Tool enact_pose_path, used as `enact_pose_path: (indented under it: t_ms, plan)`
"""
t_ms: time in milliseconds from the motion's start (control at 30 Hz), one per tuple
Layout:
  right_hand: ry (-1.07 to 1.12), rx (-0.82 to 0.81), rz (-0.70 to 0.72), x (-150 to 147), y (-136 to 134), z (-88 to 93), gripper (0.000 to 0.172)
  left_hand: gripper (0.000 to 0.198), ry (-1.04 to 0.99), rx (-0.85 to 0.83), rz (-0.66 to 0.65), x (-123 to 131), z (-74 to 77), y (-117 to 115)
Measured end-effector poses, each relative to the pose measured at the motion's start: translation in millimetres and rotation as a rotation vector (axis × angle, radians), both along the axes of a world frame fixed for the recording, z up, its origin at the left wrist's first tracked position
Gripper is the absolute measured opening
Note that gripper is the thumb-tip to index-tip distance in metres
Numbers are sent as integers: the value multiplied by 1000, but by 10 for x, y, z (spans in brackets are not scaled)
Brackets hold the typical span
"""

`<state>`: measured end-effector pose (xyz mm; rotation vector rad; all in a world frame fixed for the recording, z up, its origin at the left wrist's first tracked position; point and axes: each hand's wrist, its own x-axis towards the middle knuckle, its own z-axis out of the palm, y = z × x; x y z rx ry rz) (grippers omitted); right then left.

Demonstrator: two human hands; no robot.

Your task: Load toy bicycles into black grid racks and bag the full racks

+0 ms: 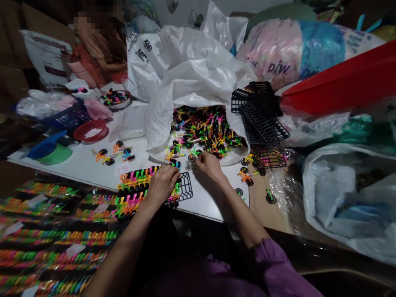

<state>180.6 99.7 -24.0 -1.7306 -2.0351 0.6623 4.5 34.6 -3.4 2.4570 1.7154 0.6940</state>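
Note:
My right hand [210, 166] pinches a small plastic toy bicycle [192, 158] with black wheels and an orange part, at the mouth of a white sack [159, 123]. Many more colourful toy bicycles [210, 128] lie heaped inside that sack. My left hand [163, 182] is closed, fingers bent down over the filled rows of a black plastic grid rack [186, 186]. A toy bicycle with a blue part [177, 165] shows at its fingertips, and the palm hides some of the rows. The rack's right end holds no bicycles.
Black grid racks [261, 115] are stacked right of the sack. Loose toy bicycles [246, 176] lie at right, others [113, 152] at left. Packed rows [55, 237] fill the lower left. A blue basket [68, 113] and red sieve [93, 131] stand at left. Another person [99, 53] sits behind.

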Motion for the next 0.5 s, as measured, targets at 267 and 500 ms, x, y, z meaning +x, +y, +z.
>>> enact_pose_path:
  t_ms: [267,500]
  plan:
    - [581,-160,51,-136,-878,-323,12,18,7,23,22,-28,62,41]
    - [494,-44,154,-277,-961,-441,9,19,-29,-60,-71,-23,264,-477]
